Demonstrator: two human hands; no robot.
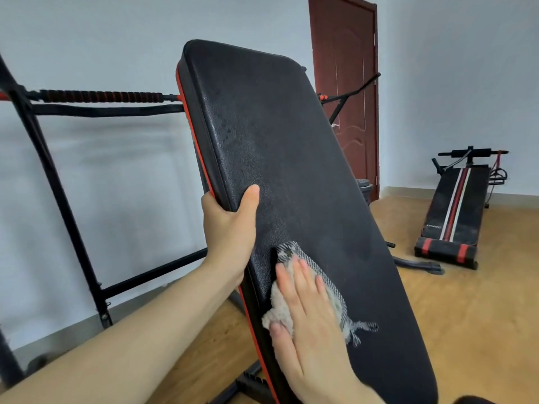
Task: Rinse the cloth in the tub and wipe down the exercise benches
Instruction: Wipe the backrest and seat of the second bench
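The left grip (230, 228) is clasping the left edge of the tilted bench pad (291, 156). Its thumb is lying across the black front face while the fingers are wrapping round behind the red-trimmed side, out of sight. The right grip (309, 322) is lying flat and spread, fingers straight, pressing the cloth (291, 253) against the lower part of the pad's face; it is not curling round anything. The cloth, pale and fluffy with a grey striped border, is sitting bunched under the palm and fingers. Its edges are poking out above the fingertips, beside the thumb and toward the right, where a frayed corner is trailing across the vinyl. The left grip is holding on just above and to the left of the cloth. The pad is leaning steeply, its top end rising toward the white wall (102, 39), and its surface is looking dull and streaky higher up. Behind it a black frame (55, 182) carrying a ribbed red-and-black bar (102, 96) is standing by the wall. Farther right, a second bench (458, 205) with red and white stripes is resting on the wooden floor (466, 301), well apart, near a brown door (344, 97)
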